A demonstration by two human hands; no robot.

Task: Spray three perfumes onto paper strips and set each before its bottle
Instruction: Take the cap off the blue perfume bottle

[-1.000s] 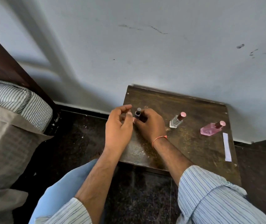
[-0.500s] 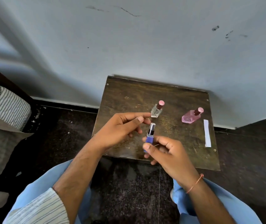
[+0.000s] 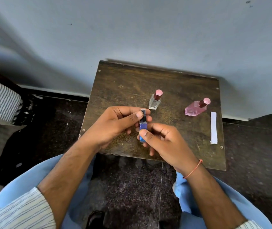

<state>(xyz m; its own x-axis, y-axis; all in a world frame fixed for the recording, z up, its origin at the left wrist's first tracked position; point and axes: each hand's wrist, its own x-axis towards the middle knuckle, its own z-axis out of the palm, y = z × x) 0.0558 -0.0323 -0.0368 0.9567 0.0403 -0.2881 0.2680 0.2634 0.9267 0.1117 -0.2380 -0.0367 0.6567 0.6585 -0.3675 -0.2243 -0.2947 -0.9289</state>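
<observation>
Since half a second ago the left hand [image 3: 115, 124] has closed thumb and forefinger on the cap of the blue bottle [image 3: 143, 129]. The right hand [image 3: 163, 142] grips its body, upright above the table [image 3: 115, 83], near the clear bottle [image 3: 155, 100]. The cap should pull off along the bottle's long axis, away from the right hand; the paper strip [image 3: 213, 128] lies well right, nearer that hand.

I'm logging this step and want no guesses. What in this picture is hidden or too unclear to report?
Head view only:
- Blue perfume bottle: lower body covered by right hand.
- Its cap: partly behind left hand thumb; loosened or seated, cannot tell.
- Any bottle label: too small.
- Paper strips: stacked, count unclear.
</observation>
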